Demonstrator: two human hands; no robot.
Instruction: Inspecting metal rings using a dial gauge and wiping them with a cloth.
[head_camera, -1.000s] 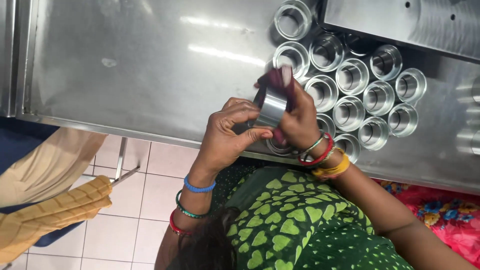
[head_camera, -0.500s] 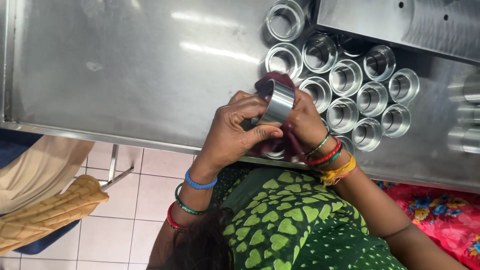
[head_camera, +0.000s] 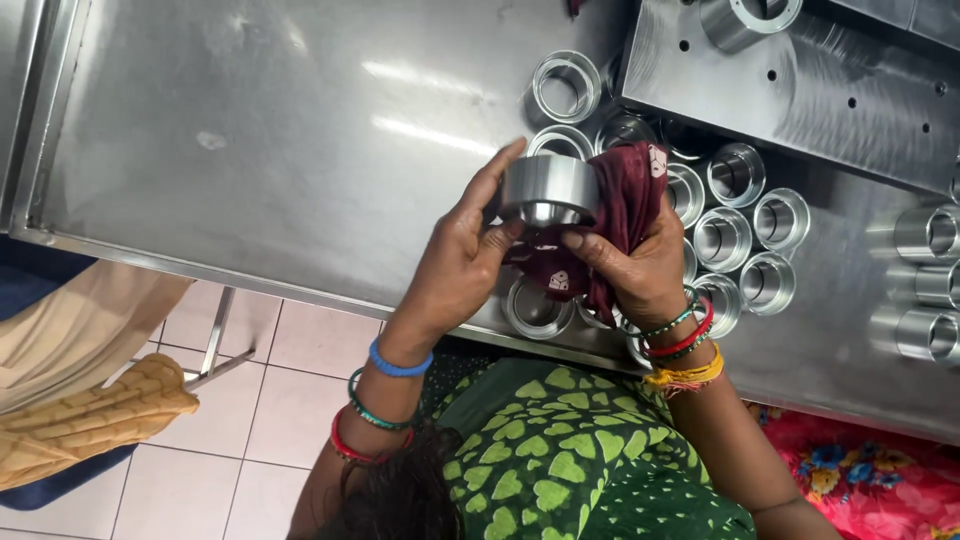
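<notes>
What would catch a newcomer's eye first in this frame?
At centre, the left hand and right hand grip a shiny metal ring against a maroon cloth. To the right, a cluster of similar metal rings stands on the steel table. Lower down, the green patterned garment stands out.

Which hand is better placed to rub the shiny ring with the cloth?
Probably the right hand: it already has the dark red cloth pressed against the metal ring. The left hand only grips the ring bare.
</notes>
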